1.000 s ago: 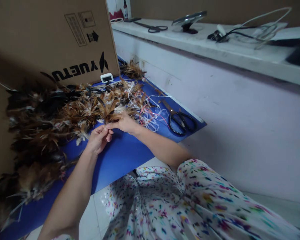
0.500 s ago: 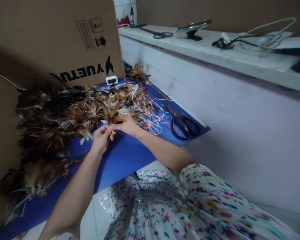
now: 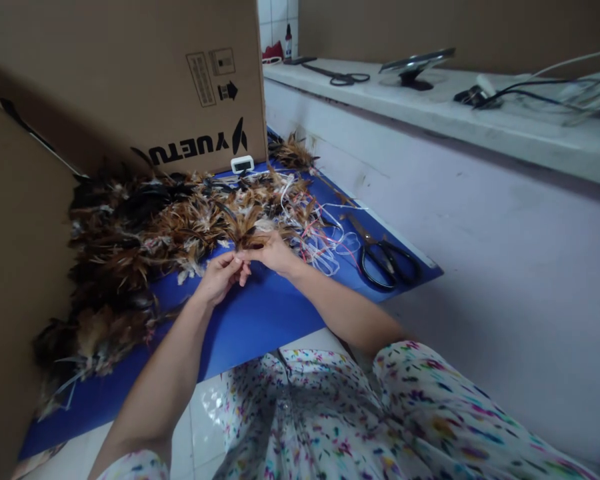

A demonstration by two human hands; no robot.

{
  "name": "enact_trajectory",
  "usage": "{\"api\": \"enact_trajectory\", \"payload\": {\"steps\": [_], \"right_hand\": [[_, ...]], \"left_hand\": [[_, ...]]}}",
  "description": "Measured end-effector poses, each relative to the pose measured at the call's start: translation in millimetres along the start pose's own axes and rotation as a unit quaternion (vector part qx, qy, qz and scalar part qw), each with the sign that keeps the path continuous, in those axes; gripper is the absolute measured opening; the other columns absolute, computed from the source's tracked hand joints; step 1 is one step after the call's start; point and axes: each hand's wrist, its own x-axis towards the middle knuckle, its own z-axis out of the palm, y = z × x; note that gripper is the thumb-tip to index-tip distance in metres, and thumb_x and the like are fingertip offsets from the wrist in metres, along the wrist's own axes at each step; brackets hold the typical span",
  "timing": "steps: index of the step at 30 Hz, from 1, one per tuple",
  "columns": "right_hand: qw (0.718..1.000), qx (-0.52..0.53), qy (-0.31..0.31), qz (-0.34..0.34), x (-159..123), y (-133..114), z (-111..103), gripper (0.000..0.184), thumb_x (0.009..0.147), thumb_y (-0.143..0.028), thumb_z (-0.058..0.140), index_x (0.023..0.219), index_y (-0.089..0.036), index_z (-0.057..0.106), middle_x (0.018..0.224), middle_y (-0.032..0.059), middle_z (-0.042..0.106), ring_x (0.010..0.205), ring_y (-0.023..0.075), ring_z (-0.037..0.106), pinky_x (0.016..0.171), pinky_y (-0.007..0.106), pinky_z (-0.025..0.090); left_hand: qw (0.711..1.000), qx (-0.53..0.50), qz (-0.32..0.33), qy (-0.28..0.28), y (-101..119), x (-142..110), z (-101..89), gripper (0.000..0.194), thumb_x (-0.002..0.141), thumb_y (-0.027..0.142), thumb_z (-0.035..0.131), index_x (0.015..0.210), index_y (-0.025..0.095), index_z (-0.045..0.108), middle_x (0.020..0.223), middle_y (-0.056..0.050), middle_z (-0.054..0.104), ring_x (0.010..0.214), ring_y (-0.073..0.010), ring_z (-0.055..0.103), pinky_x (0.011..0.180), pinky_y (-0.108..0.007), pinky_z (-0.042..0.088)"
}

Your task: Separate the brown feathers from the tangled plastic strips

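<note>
Over the front of the blue tabletop [image 3: 260,327], my left hand [image 3: 221,277] and my right hand [image 3: 275,255] meet fingertip to fingertip. Both are closed in a pinch at the base of a small bunch of brown feathers [image 3: 241,225], which fans upward from between them. The feather ends are hidden by my fingers. Right behind my hands spreads a pile of brown and black feathers [image 3: 180,217]. White and pink plastic strings [image 3: 325,250] lie tangled to the right of my right hand. Black-handled scissors [image 3: 387,263] rest beyond the strings.
A large cardboard box [image 3: 130,80] stands behind the feathers, with a small white display device [image 3: 243,164] before it. More feather bunches [image 3: 100,333] lie at the left. Along the wall, a ledge [image 3: 430,113] bears another pair of scissors [image 3: 347,79], a phone-like device on a stand [image 3: 417,63] and cables [image 3: 545,90].
The view has swung left, so everything appears farther right and slightly lower. My hands keep the same pinch on the feather bunch, with hardly any movement against the table.
</note>
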Motion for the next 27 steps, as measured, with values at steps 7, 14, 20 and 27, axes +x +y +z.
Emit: {"api": "enact_trajectory", "payload": {"steps": [7,14,20,27], "right_hand": [[1.0,-0.004,0.002,-0.014,3,-2,-1,0.037,0.061,-0.046,0.089,0.065,-0.016,0.068,0.068,0.0006,0.066,0.067,0.0142,0.058,0.07,0.03,0.048],[0.996,-0.073,0.042,-0.02,6,8,0,0.042,0.065,-0.045,0.085,0.057,-0.018,0.054,0.061,-0.0051,0.048,0.064,0.0103,0.043,0.065,0.027,0.038],[0.994,-0.108,-0.017,0.027,-4,-16,-4,0.028,0.069,-0.024,0.082,0.088,-0.014,0.064,0.074,-0.0029,0.06,0.068,0.0103,0.054,0.069,0.026,0.045],[0.937,-0.349,-0.003,-0.025,-32,-70,-68,0.016,0.076,-0.024,0.074,0.09,-0.016,0.076,0.091,0.005,0.073,0.075,0.0136,0.064,0.072,0.028,0.05]], "left_hand": [[0.997,-0.026,0.036,0.064,-4,2,3.7,0.039,0.058,0.043,0.094,0.067,0.012,0.073,0.049,0.001,0.061,0.034,-0.0046,0.045,0.038,-0.017,0.038],[0.993,-0.025,0.058,0.096,-2,3,8.0,0.042,0.053,0.046,0.095,0.06,0.012,0.072,0.045,0.001,0.057,0.034,-0.0035,0.043,0.037,-0.016,0.034],[0.984,-0.049,0.103,0.135,1,6,5.0,0.045,0.049,0.046,0.097,0.06,0.013,0.067,0.048,0.002,0.058,0.036,-0.0027,0.043,0.038,-0.015,0.036],[0.98,-0.072,0.106,0.151,-2,8,1.4,0.046,0.052,0.045,0.096,0.065,0.014,0.064,0.055,0.003,0.059,0.04,-0.0014,0.041,0.04,-0.015,0.035]]}}
